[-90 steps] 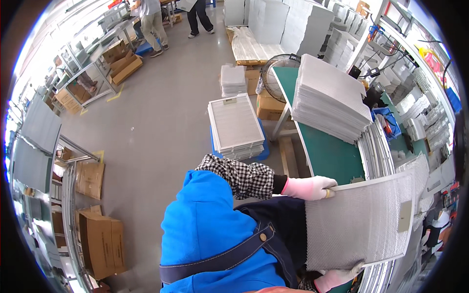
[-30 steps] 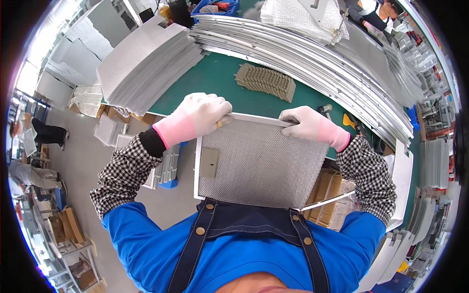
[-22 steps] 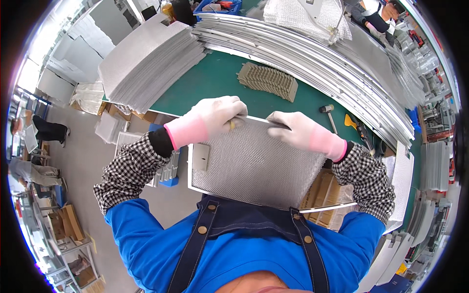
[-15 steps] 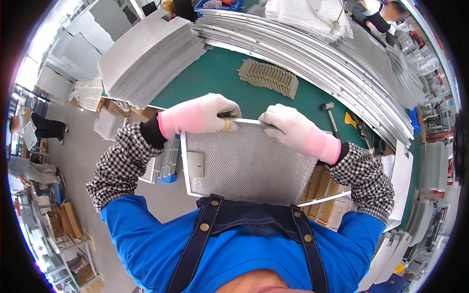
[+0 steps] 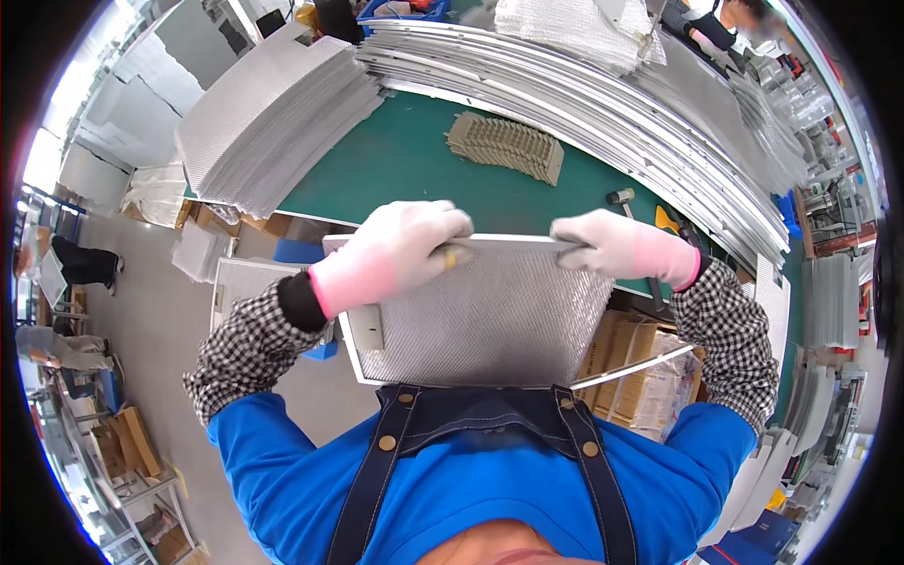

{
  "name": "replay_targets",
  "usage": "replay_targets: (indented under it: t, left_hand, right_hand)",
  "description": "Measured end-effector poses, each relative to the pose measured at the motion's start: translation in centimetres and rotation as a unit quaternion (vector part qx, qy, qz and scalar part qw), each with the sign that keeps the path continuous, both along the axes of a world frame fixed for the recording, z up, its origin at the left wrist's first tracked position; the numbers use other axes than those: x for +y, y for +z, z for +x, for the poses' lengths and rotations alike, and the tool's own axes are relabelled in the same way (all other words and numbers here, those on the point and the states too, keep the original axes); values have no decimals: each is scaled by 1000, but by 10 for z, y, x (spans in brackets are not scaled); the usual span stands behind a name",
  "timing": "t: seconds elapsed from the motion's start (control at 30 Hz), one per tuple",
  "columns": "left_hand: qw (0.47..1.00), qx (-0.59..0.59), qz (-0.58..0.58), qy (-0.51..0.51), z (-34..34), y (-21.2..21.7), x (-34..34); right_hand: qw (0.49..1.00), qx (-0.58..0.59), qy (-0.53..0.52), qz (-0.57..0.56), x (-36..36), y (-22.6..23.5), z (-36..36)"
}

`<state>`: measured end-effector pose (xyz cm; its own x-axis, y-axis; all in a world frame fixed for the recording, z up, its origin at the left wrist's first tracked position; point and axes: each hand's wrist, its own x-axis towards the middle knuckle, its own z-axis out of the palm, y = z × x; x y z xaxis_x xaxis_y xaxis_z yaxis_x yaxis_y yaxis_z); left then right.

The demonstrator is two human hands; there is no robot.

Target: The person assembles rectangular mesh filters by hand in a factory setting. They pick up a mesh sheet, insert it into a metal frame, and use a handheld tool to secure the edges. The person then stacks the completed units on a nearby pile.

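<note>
A silver mesh panel (image 5: 499, 320) with a white metal frame leans against my apron, its far edge raised by the green table (image 5: 405, 169). My left hand (image 5: 405, 240), in a white glove with a pink cuff, is closed on the far edge left of its middle. Farther right on that edge, my similarly gloved right hand (image 5: 621, 247) has its fingers curled round the rim. A small grey plate (image 5: 369, 330) sits at the panel's left side. From the panel's near right corner, a thin white frame strip (image 5: 640, 367) juts out to the right.
Mesh sheets (image 5: 273, 122) are stacked at the back left, beside long metal profiles (image 5: 565, 94). Beige corner pieces (image 5: 504, 146) lie mid-table. A hammer (image 5: 636, 226) and a yellow-handled tool (image 5: 666, 220) lie on the right. Cartons (image 5: 640, 386) stand below. Another person (image 5: 716, 33) works at the far right.
My right hand has slid right along the panel's far edge, away from my left hand. The left has stayed near its place on the edge. The view has shifted slightly.
</note>
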<state>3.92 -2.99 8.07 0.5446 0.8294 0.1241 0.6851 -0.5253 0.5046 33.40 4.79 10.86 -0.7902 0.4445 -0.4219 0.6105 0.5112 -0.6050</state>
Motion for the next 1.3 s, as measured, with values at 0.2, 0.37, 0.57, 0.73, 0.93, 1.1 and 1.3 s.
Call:
replay_targets:
  t: [0.2,0.37,0.57,0.73,0.93,1.1,1.3]
  left_hand:
    - [999,-46,-21,-17,28,-3,24]
    - [965,-34,-258,-44,16,14,33]
    - [985,-43,-158,-61,15,-11,29]
    - [988,-24,-152,-28,16,-27,38]
    - [995,-83,-19,-59,82,-50,54]
    - [956,-80,-258,-111,90,-20,69]
    - [939,10,-282,-194,89,12,70]
  right_hand:
    - [990,124,-52,50,-15,-20,-29]
    - [994,94,3,62,-17,-32,-40]
    - [999,-12,25,-25,2,-33,-37]
    - [998,-32,-51,-25,4,-26,14]
    - [991,83,-100,26,-8,-43,35]
    - [988,98,-105,59,-20,-47,49]
    - [979,36,-66,-187,-7,-30,54]
